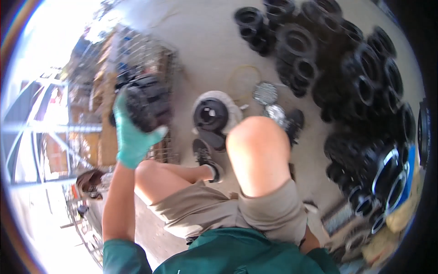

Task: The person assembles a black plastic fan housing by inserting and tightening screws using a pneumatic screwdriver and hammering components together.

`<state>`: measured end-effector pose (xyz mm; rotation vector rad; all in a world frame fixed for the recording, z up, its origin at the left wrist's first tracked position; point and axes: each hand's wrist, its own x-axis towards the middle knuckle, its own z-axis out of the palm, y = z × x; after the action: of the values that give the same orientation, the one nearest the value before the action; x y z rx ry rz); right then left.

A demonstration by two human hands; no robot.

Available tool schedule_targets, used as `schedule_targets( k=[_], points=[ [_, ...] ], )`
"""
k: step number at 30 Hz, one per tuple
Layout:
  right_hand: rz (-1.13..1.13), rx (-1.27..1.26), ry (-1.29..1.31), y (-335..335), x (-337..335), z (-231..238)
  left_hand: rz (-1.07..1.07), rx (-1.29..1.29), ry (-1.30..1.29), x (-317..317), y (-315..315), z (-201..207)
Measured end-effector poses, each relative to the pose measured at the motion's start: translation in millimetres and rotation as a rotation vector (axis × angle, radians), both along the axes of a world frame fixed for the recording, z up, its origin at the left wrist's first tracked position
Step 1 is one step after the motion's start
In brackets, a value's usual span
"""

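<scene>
My left hand (132, 134), in a teal glove, is stretched out at the left with its thumb spread away from the fingers. Its fingers lie along a dark, bulky black object (148, 100) at the wire cage; blur hides its kind and whether they touch it. My right forearm (310, 241) drops beside my right thigh, and the hand is out of sight. On the floor ahead of my knees sits a pale round item with a black disc-shaped part (211, 114) on top. Two silvery round pieces (265, 93) lie right of it, partly behind my knee.
Many black rings, like small tyres (296, 41), are heaped along the right side. A wire mesh cage (169, 59) stands at the left, near blue-grey metal framing (59, 130). A thin yellow hoop (246, 68) lies on the concrete floor (200, 50). My shoe (203, 153) is close to the pale item.
</scene>
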<state>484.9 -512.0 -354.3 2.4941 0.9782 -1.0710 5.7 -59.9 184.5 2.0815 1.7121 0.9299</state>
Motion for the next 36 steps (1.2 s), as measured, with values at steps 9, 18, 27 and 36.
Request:
schedule_targets(
  k=[9,18,27,36],
  points=[
    [-0.295,0.249,0.07,20.2,11.4,28.2,0.219,0.173,0.274,-49.3,0.7,1.7],
    [-0.66,0.847,0.708,88.1,15.8,163.1,0.71,0.23,0.048,-122.6,58.0,-4.6],
    [-0.329,0.697,0.656,267.2,-45.6,347.9,0.856,0.239,0.155,-163.0,50.9,-16.4],
    [0.303,1.11,0.995,469.1,-216.4,601.4,0.958,0.146,0.232,-184.0,37.3,-2.4]
  ],
)
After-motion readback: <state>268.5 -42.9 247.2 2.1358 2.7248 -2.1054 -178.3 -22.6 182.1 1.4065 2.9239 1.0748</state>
